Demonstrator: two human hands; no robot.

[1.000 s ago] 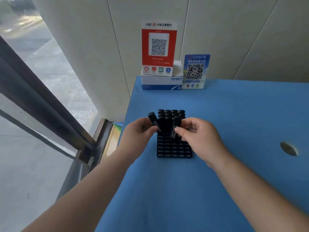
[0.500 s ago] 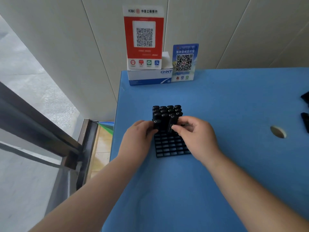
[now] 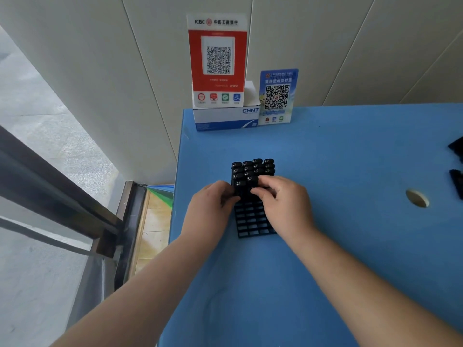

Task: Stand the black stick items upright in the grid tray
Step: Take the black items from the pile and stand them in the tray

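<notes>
Left hand [image 3: 213, 209] is pinching a stick [image 3: 238, 187] standing at the tray's [image 3: 253, 225] left edge. Right hand [image 3: 285, 204] has its fingers curled down over the next slots, can't tell if it's gripping anything. Far rows are packed with upright sticks [image 3: 253, 167], near rows are bare, all on a blue table [image 3: 325, 246].

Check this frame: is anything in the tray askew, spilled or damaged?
Nothing stands out. The black sticks stand upright in the far rows of the grid tray; near cells show empty. The left hand and right hand are seating sticks at the filled rows' front edge. Dark items at the right edge are too cropped to judge.
</notes>
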